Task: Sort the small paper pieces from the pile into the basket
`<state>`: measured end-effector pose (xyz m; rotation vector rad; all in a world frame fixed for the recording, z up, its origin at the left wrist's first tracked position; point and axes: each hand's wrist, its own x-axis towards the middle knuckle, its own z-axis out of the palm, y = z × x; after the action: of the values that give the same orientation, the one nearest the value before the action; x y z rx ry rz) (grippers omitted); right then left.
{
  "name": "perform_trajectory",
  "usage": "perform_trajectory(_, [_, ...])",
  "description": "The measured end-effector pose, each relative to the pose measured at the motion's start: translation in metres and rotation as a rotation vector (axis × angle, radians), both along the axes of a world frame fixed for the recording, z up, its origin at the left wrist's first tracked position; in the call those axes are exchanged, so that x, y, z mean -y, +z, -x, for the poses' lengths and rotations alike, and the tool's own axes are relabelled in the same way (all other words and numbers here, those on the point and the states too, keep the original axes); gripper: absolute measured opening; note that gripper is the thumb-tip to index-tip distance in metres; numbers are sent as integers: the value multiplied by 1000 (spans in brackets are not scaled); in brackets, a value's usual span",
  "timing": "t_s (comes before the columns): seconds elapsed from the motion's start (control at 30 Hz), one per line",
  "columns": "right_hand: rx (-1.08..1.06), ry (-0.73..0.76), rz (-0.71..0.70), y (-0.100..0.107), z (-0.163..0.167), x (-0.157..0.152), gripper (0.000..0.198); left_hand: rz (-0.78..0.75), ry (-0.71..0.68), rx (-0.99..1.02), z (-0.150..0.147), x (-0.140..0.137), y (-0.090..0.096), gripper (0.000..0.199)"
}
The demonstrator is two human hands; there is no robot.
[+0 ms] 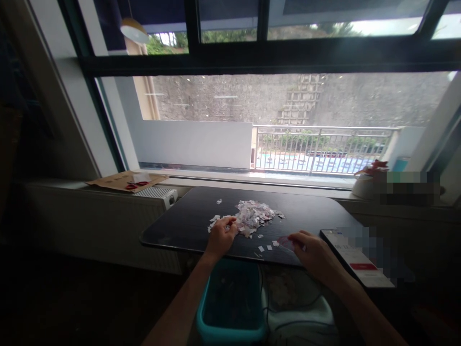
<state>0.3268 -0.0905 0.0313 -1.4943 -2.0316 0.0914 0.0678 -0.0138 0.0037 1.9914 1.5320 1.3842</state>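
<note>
A heap of small torn or cut paper scraps (254, 214) lies on a dark tabletop (180, 226). At the heap's near left edge is my left hand (220, 236), its fingers bent together against the scraps; what they pinch, if anything, is too small to make out. My right hand (312, 251) is closed on a thin, see-through, pinkish plastic bag (285, 243), held low over the table to the right of the heap. Several loose scraps (269, 248) lie between my two hands near the front edge.
A phone-like slab or calendar (355, 259) lies by the table's right edge. Below the front edge stands a teal bin (202, 312). Red-handled scissors (137, 184) rest on a brown paper envelope (108, 179) at the left sill. A white pot (362, 186) stands at the right sill.
</note>
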Motion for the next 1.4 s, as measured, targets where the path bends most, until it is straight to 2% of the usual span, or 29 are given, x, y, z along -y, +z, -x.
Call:
perform_trajectory(0.2, [16, -113, 25, -7, -6, -3, 31, -1, 1, -8, 0, 0, 0, 27])
perform_trajectory(0.43, [-45, -129, 31, -14, -16, -8, 34, -7, 10, -18, 0, -1, 0, 28])
perform_trajectory(0.57, [-75, -66, 99, -10, -13, -7, 33, -3, 5, -21, 0, 0, 0, 28])
perform_trajectory(0.77, [-67, 1, 37, -1, 13, -15, 34, 0, -1, -14, 0, 0, 0, 28])
perform_trajectory(0.9, [-13, 32, 46, -2, 26, -27, 34, 1, 7, -6, 0, -1, -1, 27])
perform_trajectory(1.2, [63, 2, 72, -2, 34, -38, 34, -12, 21, -24, 0, -1, -1, 27])
perform_trajectory(1.4, [117, 44, 65, 2, 33, -32, 33, -3, 26, -23, 0, -2, -2, 27])
